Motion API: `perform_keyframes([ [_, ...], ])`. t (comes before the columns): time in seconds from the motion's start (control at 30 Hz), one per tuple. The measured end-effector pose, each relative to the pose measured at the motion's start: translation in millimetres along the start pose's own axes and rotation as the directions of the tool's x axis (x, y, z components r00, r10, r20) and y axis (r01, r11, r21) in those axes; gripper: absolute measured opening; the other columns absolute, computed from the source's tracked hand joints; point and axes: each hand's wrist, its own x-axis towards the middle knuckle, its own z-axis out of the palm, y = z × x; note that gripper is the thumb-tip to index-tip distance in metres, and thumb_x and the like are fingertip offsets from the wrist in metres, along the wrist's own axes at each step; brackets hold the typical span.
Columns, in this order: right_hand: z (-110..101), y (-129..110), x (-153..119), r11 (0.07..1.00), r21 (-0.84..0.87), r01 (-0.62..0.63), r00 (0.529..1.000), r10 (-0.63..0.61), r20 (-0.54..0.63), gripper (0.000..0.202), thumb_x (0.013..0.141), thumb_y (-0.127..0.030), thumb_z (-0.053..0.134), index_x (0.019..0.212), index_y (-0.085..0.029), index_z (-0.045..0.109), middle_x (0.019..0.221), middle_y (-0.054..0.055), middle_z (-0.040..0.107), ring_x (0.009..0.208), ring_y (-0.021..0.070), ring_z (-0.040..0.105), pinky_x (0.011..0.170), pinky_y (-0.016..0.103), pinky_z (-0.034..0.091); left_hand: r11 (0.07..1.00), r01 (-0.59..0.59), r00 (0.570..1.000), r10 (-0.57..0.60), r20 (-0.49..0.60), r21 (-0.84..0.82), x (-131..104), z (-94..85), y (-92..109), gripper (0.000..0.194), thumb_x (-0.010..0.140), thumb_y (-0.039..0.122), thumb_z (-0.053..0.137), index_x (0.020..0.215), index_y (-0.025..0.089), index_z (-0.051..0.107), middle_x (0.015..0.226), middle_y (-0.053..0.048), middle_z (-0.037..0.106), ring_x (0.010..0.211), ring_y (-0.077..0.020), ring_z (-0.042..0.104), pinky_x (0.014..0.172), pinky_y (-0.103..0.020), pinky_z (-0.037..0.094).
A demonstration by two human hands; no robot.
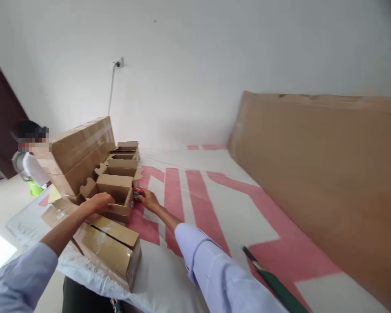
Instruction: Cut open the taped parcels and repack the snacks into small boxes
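My left hand [100, 202] is at the near rim of an open brown cardboard box [120, 211], its fingers bent over the edge. My right hand [149, 200] is closed on a small red and dark object [137, 192], against the right side of that box. What the object is cannot be made out. Behind this box, more open boxes [122, 163] stand in a row with their flaps up. Nearer to me lies a closed carton [112, 245] with clear tape on it.
Long taped cartons [81, 150] stand behind the row on the left. A large cardboard sheet [319, 174] rises at the right. A dark green object [276, 289] lies front right on the pink-and-white cover [198, 195]. A person [32, 134] is at far left.
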Motion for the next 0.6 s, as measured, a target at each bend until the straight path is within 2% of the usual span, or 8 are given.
perform_keyframes([
  [0.17,14,1,10,0.996,-0.062,-0.066,0.998,0.066,-0.002,0.031,0.101,-0.027,0.058,0.124,-0.021,0.076,0.119,0.011,0.081,0.112,0.0279,0.073,0.093,0.033,0.051,0.998,0.062,0.998,-0.062,-0.004,0.016,8,9.2,6,0.03,0.088,0.009,0.068,0.106,0.026,0.084,0.119,-0.011,0.084,0.123,-0.0326,0.078,0.098,-0.038,0.062],
  [0.33,16,3,4,0.99,-0.097,-0.1,0.995,0.1,-0.009,0.038,0.102,-0.032,0.056,0.134,-0.021,0.073,0.127,0.011,0.081,0.118,0.0283,0.074,0.092,0.033,0.052,0.996,0.089,0.996,-0.088,-0.027,0.028,1,15.0,13,0.033,0.087,0.014,0.073,0.115,0.027,0.083,0.12,-0.012,0.084,0.122,-0.0343,0.078,0.1,-0.043,0.064],
  [0.47,16,5,-4,0.985,-0.115,-0.129,0.992,0.127,-0.022,0.038,0.101,-0.035,0.055,0.128,-0.018,0.076,0.118,0.015,0.082,0.111,0.032,0.077,0.089,0.036,0.054,0.997,0.074,0.997,-0.074,-0.013,0.008,-7,21.5,17,0.026,0.086,0.015,0.076,0.109,0.025,0.085,0.113,-0.012,0.085,0.116,-0.0326,0.081,0.096,-0.039,0.065],
  [0.6,24,1,0,0.994,-0.085,-0.065,0.997,0.061,-0.048,0.037,0.098,-0.026,0.052,0.122,-0.017,0.078,0.116,0.016,0.082,0.112,0.0309,0.077,0.094,0.036,0.055,0.998,0.051,0.999,-0.052,-0.017,-0.02,-6,26.7,17,0.024,0.085,0.012,0.076,0.102,0.026,0.086,0.11,-0.009,0.086,0.114,-0.0285,0.081,0.095,-0.033,0.064],
])
